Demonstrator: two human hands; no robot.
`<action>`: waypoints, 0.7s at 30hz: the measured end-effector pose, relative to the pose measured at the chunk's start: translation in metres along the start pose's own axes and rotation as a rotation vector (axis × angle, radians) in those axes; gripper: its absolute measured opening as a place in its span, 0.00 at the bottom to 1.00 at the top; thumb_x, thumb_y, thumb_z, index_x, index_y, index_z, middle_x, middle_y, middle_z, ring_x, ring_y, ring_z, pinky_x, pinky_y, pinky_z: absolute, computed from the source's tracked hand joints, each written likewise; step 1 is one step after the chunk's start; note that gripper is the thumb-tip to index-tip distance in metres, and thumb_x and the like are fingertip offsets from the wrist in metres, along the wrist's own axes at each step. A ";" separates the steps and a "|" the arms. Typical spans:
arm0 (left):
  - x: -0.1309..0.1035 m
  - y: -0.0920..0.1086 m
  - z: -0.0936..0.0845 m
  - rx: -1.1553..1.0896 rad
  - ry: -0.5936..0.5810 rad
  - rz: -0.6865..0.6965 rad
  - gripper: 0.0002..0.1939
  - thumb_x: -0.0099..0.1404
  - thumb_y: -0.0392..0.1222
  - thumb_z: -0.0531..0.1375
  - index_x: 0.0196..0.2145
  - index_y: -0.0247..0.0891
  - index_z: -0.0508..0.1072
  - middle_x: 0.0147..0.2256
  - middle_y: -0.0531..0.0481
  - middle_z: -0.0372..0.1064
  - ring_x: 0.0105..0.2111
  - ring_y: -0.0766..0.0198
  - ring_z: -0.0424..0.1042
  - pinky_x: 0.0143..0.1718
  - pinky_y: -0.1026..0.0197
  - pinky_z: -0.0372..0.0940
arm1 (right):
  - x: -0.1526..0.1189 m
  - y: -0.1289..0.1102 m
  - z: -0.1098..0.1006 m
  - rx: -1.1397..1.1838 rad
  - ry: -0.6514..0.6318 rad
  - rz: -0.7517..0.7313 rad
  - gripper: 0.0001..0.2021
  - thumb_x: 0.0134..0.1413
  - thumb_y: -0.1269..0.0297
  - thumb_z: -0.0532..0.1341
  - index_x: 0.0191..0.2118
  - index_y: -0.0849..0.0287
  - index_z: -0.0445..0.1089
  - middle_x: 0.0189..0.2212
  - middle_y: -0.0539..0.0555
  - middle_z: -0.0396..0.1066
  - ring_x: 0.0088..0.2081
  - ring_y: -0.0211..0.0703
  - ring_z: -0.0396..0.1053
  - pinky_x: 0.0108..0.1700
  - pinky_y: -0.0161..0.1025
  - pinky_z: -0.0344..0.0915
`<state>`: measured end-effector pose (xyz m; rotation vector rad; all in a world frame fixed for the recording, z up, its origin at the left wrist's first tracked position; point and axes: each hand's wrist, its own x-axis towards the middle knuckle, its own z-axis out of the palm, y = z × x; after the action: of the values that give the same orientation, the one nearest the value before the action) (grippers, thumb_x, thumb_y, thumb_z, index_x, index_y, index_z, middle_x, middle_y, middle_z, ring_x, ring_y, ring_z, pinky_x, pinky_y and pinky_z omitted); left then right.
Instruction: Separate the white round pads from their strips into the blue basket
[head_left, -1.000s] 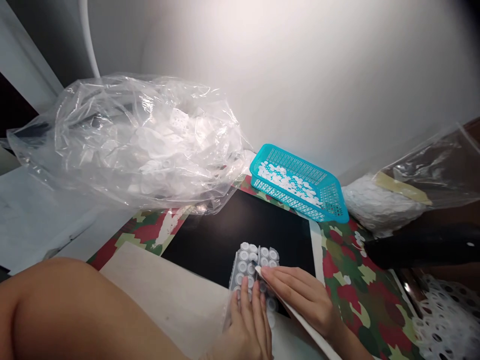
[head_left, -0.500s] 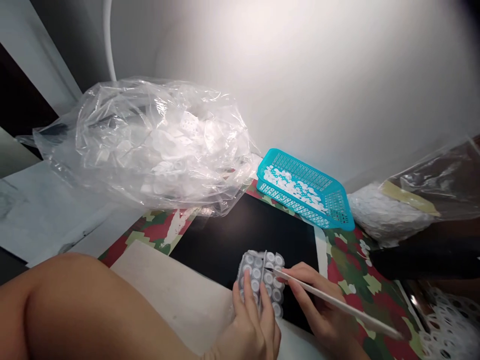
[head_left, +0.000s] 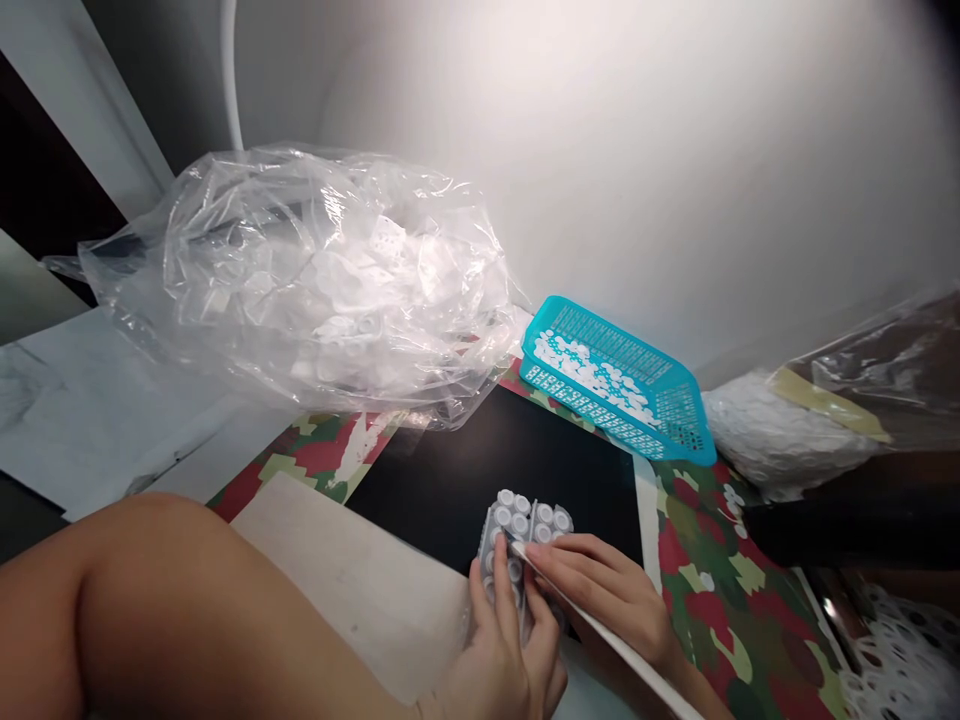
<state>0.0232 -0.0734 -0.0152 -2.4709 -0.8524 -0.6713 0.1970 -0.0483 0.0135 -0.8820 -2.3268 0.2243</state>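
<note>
A clear plastic tray (head_left: 527, 514) with rows of round white pieces lies over the black mat (head_left: 480, 455), near its front edge. My left hand (head_left: 510, 650) holds the tray from the front, its fingers spread over the rows; the thumb is hidden. In my right hand (head_left: 611, 590) is a slim white tool (head_left: 630, 655) with a dark pointed tip, gripped like a pen. The tip reaches the tray's left half, close to my left fingertips. My right hand covers the tray's lower right part. Whether the tip touches a piece, I cannot tell.
Behind the mat stands a turquoise basket (head_left: 690, 430) of small white discs. A large clear plastic bag (head_left: 337, 280) fills the back left. At right lie a bag of white pieces (head_left: 787, 430) and loose perforated white material (head_left: 900, 640). A beige sheet (head_left: 337, 580) lies left of the tray.
My right hand has moved left across the tray, taking the tool's tip from the middle divider to the left half. My left hand stays on the tray. The view has shifted slightly.
</note>
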 end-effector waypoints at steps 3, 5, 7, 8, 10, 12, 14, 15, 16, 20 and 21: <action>-0.001 0.001 0.003 0.037 0.053 0.034 0.16 0.61 0.52 0.59 0.30 0.34 0.69 0.40 0.40 0.71 0.39 0.36 0.73 0.38 0.34 0.61 | -0.003 0.001 0.000 -0.023 -0.002 -0.003 0.20 0.53 0.79 0.59 0.53 0.63 0.67 0.42 0.57 0.75 0.41 0.45 0.71 0.44 0.44 0.71; -0.002 0.003 0.006 0.040 0.069 0.039 0.17 0.59 0.52 0.60 0.30 0.33 0.69 0.40 0.38 0.71 0.38 0.35 0.73 0.37 0.34 0.62 | -0.002 0.001 0.001 -0.019 0.027 -0.001 0.20 0.53 0.79 0.59 0.52 0.62 0.67 0.41 0.57 0.75 0.40 0.44 0.72 0.43 0.43 0.72; -0.003 0.004 0.008 0.042 0.070 0.040 0.18 0.57 0.53 0.61 0.30 0.33 0.69 0.40 0.38 0.71 0.38 0.34 0.73 0.37 0.34 0.63 | -0.001 0.001 0.002 -0.022 0.031 -0.002 0.19 0.54 0.78 0.58 0.52 0.62 0.67 0.41 0.56 0.75 0.39 0.43 0.72 0.42 0.43 0.72; -0.003 0.004 0.009 0.044 0.071 0.039 0.18 0.57 0.53 0.62 0.29 0.33 0.68 0.40 0.38 0.71 0.38 0.34 0.73 0.36 0.34 0.63 | 0.000 0.001 0.002 -0.026 0.027 -0.005 0.19 0.55 0.77 0.58 0.53 0.62 0.67 0.41 0.57 0.75 0.39 0.43 0.72 0.42 0.43 0.72; -0.003 0.005 0.010 0.043 0.070 0.039 0.19 0.56 0.54 0.62 0.29 0.33 0.68 0.39 0.38 0.71 0.38 0.35 0.73 0.37 0.33 0.63 | 0.001 0.000 0.002 -0.034 0.022 -0.014 0.19 0.56 0.77 0.57 0.53 0.63 0.66 0.41 0.57 0.75 0.39 0.43 0.72 0.42 0.43 0.72; -0.004 0.005 0.009 0.043 0.069 0.039 0.19 0.56 0.54 0.62 0.29 0.33 0.68 0.40 0.37 0.71 0.38 0.34 0.73 0.36 0.33 0.64 | 0.002 0.000 0.002 -0.044 0.019 -0.017 0.20 0.56 0.77 0.57 0.54 0.62 0.65 0.42 0.57 0.75 0.39 0.43 0.72 0.42 0.42 0.72; -0.004 0.004 0.008 0.042 0.050 0.053 0.18 0.56 0.53 0.62 0.30 0.32 0.68 0.41 0.37 0.71 0.39 0.34 0.73 0.36 0.34 0.64 | 0.004 0.000 0.003 -0.075 0.015 -0.009 0.22 0.55 0.77 0.57 0.56 0.63 0.64 0.43 0.58 0.74 0.40 0.44 0.71 0.41 0.43 0.71; -0.004 0.003 0.007 0.043 0.037 0.059 0.17 0.56 0.52 0.62 0.31 0.32 0.68 0.41 0.37 0.71 0.39 0.34 0.73 0.36 0.34 0.64 | 0.005 0.000 0.003 -0.100 0.017 0.000 0.22 0.55 0.77 0.58 0.57 0.63 0.63 0.44 0.58 0.74 0.40 0.45 0.71 0.40 0.43 0.71; -0.003 0.002 0.006 0.044 0.025 0.067 0.16 0.57 0.51 0.62 0.31 0.32 0.69 0.42 0.37 0.71 0.39 0.35 0.73 0.36 0.35 0.65 | 0.007 -0.001 0.004 -0.130 0.022 0.013 0.23 0.54 0.78 0.58 0.57 0.63 0.63 0.45 0.59 0.73 0.40 0.46 0.71 0.40 0.44 0.70; -0.002 -0.001 0.003 0.055 0.030 0.092 0.14 0.59 0.49 0.59 0.31 0.32 0.69 0.42 0.36 0.71 0.39 0.36 0.73 0.36 0.36 0.64 | 0.014 -0.003 0.006 -0.211 0.063 0.044 0.24 0.53 0.79 0.58 0.57 0.63 0.63 0.45 0.60 0.73 0.39 0.48 0.71 0.37 0.43 0.69; -0.001 -0.002 0.002 0.062 0.036 0.093 0.14 0.60 0.49 0.59 0.30 0.32 0.68 0.41 0.36 0.72 0.38 0.36 0.73 0.36 0.35 0.64 | 0.015 -0.004 0.005 -0.202 0.081 0.043 0.24 0.52 0.80 0.58 0.56 0.63 0.64 0.44 0.60 0.74 0.39 0.47 0.71 0.37 0.43 0.69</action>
<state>0.0215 -0.0715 -0.0168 -2.4191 -0.7284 -0.6451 0.1827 -0.0411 0.0183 -1.0211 -2.2843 -0.0295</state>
